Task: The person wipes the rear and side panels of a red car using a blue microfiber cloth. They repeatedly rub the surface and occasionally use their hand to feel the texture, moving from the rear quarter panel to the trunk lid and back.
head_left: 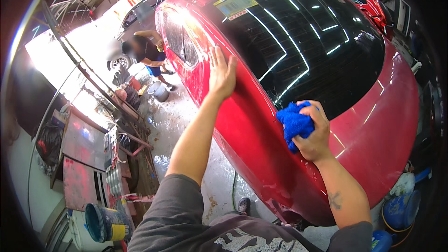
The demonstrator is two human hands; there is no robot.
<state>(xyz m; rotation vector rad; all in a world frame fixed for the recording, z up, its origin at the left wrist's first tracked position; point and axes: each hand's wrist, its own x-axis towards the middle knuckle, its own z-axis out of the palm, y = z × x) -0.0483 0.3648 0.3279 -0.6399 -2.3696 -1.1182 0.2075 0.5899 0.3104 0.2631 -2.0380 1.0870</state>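
Note:
A red car fills the middle and right of the head view, its paint glossy under the ceiling lights. My left hand lies flat on the body panel beside the rear side window, fingers stretched out and nothing in them. In my right hand is a bunched blue cloth, gripped against the car near the lower corner of the dark rear windshield. A yellowish sticker sits at the top of that glass. The palm side of my right hand is hidden by the cloth.
Another person bends at the car's far left side, near a grey bucket on the wet floor. A dark bucket with a yellow label stands lower left, beside stacked panels. Blue containers stand at the lower right.

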